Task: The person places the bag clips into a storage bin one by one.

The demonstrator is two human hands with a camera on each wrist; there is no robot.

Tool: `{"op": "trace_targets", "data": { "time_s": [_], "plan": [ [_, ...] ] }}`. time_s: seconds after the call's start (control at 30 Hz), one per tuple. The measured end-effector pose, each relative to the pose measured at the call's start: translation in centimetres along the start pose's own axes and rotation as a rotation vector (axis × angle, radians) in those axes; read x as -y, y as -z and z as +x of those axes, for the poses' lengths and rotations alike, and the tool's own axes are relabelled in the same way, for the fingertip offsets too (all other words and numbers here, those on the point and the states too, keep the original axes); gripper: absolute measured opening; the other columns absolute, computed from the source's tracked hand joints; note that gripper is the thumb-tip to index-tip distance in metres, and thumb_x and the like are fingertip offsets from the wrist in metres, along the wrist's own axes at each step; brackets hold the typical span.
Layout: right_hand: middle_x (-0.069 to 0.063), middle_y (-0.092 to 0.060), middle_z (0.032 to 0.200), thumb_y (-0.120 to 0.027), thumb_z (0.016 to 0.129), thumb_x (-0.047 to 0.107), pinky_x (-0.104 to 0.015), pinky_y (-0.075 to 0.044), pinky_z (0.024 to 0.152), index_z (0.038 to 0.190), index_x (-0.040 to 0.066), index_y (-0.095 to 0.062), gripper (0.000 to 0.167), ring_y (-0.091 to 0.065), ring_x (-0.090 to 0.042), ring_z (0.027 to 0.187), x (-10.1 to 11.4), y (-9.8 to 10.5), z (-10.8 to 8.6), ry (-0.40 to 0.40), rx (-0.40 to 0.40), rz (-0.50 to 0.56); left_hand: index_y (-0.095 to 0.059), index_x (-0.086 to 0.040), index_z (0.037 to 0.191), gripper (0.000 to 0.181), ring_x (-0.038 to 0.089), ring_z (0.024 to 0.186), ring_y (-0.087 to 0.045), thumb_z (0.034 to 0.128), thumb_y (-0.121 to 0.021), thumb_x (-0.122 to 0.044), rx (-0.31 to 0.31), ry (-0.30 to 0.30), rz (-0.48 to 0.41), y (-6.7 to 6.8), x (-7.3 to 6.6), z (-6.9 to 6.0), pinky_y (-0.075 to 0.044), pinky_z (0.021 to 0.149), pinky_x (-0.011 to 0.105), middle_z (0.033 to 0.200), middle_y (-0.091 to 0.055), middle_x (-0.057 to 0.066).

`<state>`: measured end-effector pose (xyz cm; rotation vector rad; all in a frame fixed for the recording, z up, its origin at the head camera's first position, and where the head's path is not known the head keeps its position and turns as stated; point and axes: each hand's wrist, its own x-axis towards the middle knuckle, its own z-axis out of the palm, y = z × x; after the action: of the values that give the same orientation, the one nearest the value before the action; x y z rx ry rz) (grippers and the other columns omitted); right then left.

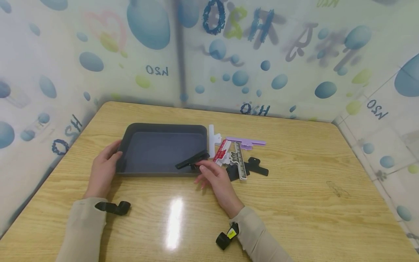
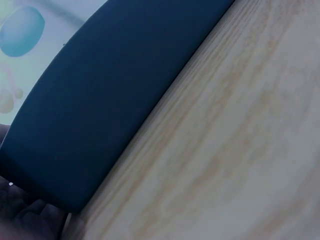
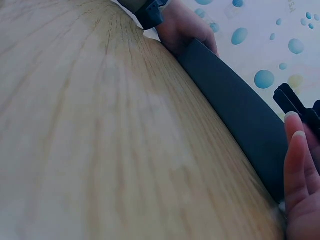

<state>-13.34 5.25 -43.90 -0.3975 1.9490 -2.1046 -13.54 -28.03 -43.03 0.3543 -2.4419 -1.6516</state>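
A dark rectangular tray point(image 1: 163, 174) lies on the table, its side wall point(image 2: 100, 90) filling much of the left wrist view. My left hand point(image 1: 104, 167) grips the tray's left edge, thumb at the rim. Over the tray's front right corner, my right hand point(image 1: 217, 183) pinches a black clip point(image 1: 193, 160), which is tilted above the rim. In the right wrist view, that clip point(image 3: 295, 102) rises past the fingertips of my right hand point(image 3: 302, 185). The tray's inside looks bare apart from the clip above it.
Right of the tray lie a white clip point(image 1: 211, 142), a purple clip point(image 1: 248, 141), a red-and-white clip point(image 1: 222, 151), a black-and-white ruler-patterned clip point(image 1: 241, 162) and black clips point(image 1: 256, 167), some overlapping. A patterned wall covering point(image 1: 209, 72) stands behind the table point(image 1: 311, 189).
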Motion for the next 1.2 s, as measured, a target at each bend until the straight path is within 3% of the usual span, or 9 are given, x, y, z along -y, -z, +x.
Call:
{"op": "trace_targets", "data": {
  "time_s": [0.8,1.2],
  "plan": [
    [-0.021,-0.061,0.086,-0.051,0.091,0.032,-0.032,-0.05,0.058,0.114,0.014,-0.057,0.031,-0.061,-0.028,0.077,-0.03,0.01,-0.08,0.001,0.011,0.027,-0.035,-0.018,0.138,0.045,0.016,0.128,-0.029,0.0955,-0.038,-0.031,-0.01,0.0,0.0,-0.09,-0.14,-0.08,-0.026,0.104,0.039,0.142,-0.032,0.003],
    [-0.017,-0.062,0.082,-0.05,0.091,0.03,-0.033,-0.05,0.056,0.114,0.013,-0.057,0.029,-0.061,-0.028,0.076,-0.13,0.01,-0.06,0.006,0.008,0.024,-0.033,-0.018,0.139,0.046,0.016,0.129,-0.028,0.0956,-0.038,-0.032,-0.002,0.006,-0.008,-0.05,-0.04,-0.02,-0.025,0.104,0.039,0.142,-0.031,0.002]
  ]
}}
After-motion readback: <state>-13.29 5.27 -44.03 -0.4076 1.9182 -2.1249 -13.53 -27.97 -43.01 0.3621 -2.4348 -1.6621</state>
